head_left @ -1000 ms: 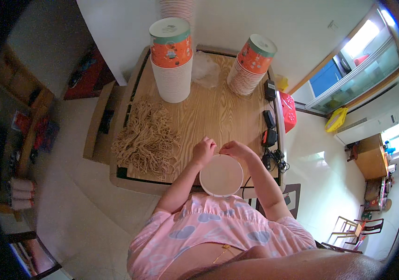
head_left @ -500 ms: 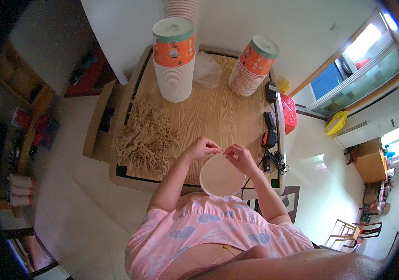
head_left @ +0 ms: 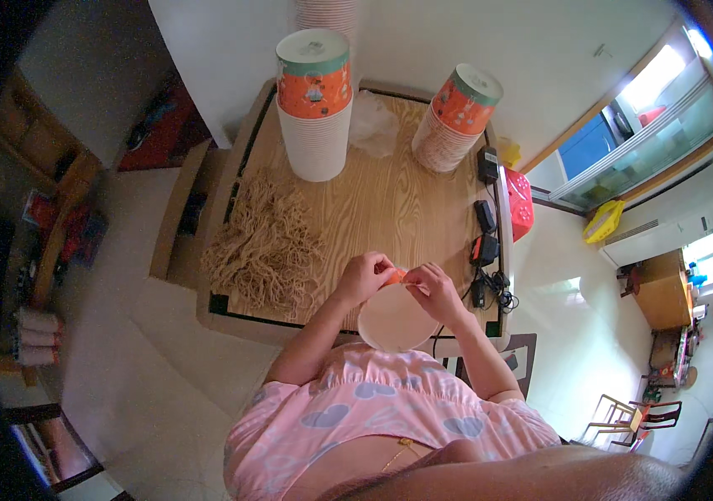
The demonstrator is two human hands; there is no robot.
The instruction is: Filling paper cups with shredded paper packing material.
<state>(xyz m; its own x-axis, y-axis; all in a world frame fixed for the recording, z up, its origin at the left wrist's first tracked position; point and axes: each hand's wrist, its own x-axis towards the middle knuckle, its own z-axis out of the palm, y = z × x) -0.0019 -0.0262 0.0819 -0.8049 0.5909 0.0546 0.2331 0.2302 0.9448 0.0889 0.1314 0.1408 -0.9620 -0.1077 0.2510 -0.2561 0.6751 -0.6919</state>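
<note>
In the head view, just below centre, the left hand [head_left: 365, 278] and right hand [head_left: 434, 290] pinch the paper bucket [head_left: 396, 321] at its upper rim; finer fingertip detail is unclear. It looks light, thin-walled, easily dented; the rim seems the firmest hold.

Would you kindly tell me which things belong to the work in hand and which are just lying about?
Likely in use:
white tub
tan cords
left tub stack
right tub stack

Probably lying about:
black adapter
red stool
yellow bag
</note>
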